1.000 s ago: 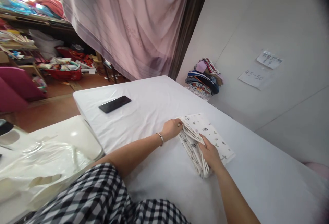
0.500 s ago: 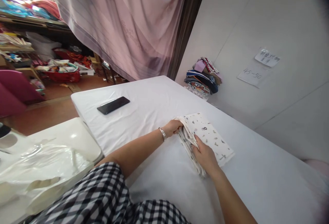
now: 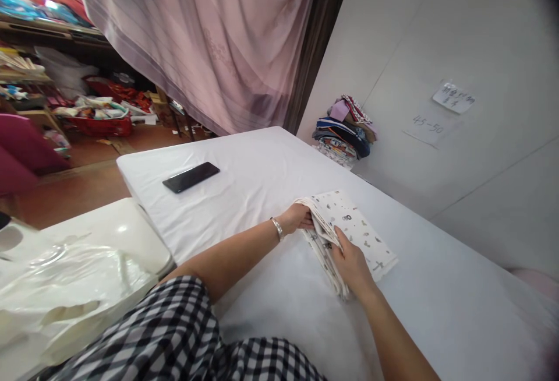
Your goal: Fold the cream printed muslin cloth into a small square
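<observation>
A folded white cloth with small grey and brown printed figures lies on the white-covered table, its upper layers lifted into a loose fold on the near side. At the far end of that fold is my left hand, a silver bracelet at its wrist; its fingers reach under the layers and the fingertips are partly hidden. My right hand is closed on the near part of the fold, the index finger lying along the edge. More folded layers hang below, between the two hands.
A black phone lies on the table at the far left. Beyond the right edge is a stack of folded clothes, against a wall with paper notes. A white surface with clear plastic stands at left. A pink curtain hangs behind.
My left fingers have straightened somewhat under the fold. My right hand has shifted slightly along the cloth's edge, and the fold gapes a little differently.
</observation>
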Demonstrator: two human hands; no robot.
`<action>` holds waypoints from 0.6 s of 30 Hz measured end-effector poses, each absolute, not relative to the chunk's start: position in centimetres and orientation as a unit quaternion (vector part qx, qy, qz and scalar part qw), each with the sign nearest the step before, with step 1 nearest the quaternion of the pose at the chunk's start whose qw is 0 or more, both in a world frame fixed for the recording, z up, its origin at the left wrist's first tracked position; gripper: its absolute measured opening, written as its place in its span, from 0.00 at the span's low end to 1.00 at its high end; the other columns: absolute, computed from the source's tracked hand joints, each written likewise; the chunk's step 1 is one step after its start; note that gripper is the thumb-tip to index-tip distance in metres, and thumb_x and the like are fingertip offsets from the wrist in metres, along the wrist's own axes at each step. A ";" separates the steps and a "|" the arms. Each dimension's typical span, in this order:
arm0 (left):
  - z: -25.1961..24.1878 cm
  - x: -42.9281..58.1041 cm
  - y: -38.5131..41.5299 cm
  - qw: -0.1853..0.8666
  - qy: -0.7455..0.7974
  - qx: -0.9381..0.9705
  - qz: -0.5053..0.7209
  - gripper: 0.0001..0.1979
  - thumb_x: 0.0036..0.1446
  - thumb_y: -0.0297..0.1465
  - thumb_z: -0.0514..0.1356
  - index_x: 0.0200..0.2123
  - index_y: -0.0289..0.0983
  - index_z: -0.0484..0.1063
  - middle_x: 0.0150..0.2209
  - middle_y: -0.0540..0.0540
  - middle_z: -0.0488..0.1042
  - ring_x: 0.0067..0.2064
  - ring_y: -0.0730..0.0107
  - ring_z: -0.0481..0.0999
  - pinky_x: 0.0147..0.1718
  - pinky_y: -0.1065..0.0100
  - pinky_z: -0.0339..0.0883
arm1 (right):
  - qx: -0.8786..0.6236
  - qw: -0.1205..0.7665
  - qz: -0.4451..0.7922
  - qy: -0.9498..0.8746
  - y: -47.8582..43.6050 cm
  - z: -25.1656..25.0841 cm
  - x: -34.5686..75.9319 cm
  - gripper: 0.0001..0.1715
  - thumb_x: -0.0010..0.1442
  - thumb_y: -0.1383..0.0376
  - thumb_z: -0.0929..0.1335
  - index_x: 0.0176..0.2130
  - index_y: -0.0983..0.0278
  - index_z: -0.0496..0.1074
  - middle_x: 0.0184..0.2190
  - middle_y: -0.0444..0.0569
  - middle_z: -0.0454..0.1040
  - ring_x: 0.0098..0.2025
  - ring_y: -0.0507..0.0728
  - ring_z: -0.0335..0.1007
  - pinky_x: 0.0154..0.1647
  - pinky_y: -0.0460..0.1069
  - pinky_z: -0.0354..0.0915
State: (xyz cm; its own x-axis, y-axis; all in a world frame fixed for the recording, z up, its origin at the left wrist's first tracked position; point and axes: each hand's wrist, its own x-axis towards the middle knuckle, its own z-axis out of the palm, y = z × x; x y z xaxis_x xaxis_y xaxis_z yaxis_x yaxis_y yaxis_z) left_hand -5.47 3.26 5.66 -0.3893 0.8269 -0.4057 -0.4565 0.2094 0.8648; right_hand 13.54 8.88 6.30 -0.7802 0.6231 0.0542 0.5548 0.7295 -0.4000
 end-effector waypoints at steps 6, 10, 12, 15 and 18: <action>4.9 -4.9 3.0 0.533 0.567 0.183 0.601 0.12 0.51 0.27 0.57 0.41 0.33 0.68 0.34 0.42 0.76 0.33 0.69 0.76 0.36 0.67 0.72 | -0.345 0.101 0.187 -0.914 9.0 6.5 13.5 0.30 0.60 0.61 0.55 0.60 0.64 0.57 0.44 0.52 0.74 0.44 0.58 0.70 0.43 0.49 0.63; 4.8 -4.8 2.9 0.544 0.584 0.195 0.570 0.08 0.47 0.23 0.59 0.34 0.31 0.71 0.29 0.43 0.76 0.28 0.69 0.76 0.29 0.70 0.72 | -0.330 0.107 0.179 -0.921 9.1 6.0 13.4 0.29 0.60 0.61 0.56 0.60 0.63 0.57 0.43 0.52 0.74 0.45 0.59 0.70 0.45 0.50 0.62; 5.0 -5.0 2.8 0.545 0.594 0.196 0.557 0.06 0.47 0.22 0.58 0.31 0.30 0.71 0.26 0.43 0.76 0.26 0.70 0.75 0.27 0.71 0.71 | -0.337 0.120 0.179 -0.916 9.3 5.9 13.5 0.29 0.61 0.61 0.56 0.59 0.64 0.58 0.45 0.52 0.73 0.46 0.59 0.69 0.45 0.50 0.63; 5.3 -5.3 2.3 0.554 0.591 0.197 0.552 0.08 0.46 0.21 0.57 0.32 0.31 0.71 0.26 0.43 0.76 0.27 0.68 0.76 0.28 0.70 0.72 | -0.343 0.138 0.168 -0.914 9.3 5.5 13.7 0.28 0.61 0.61 0.55 0.59 0.64 0.58 0.47 0.53 0.72 0.46 0.58 0.69 0.45 0.49 0.63; 5.4 -5.5 1.9 0.562 0.575 0.183 0.566 0.10 0.46 0.20 0.56 0.33 0.33 0.71 0.26 0.45 0.76 0.29 0.69 0.76 0.31 0.70 0.72 | -0.302 0.132 0.123 -0.936 9.0 4.9 13.7 0.27 0.61 0.63 0.55 0.59 0.64 0.58 0.48 0.53 0.71 0.47 0.58 0.69 0.46 0.50 0.63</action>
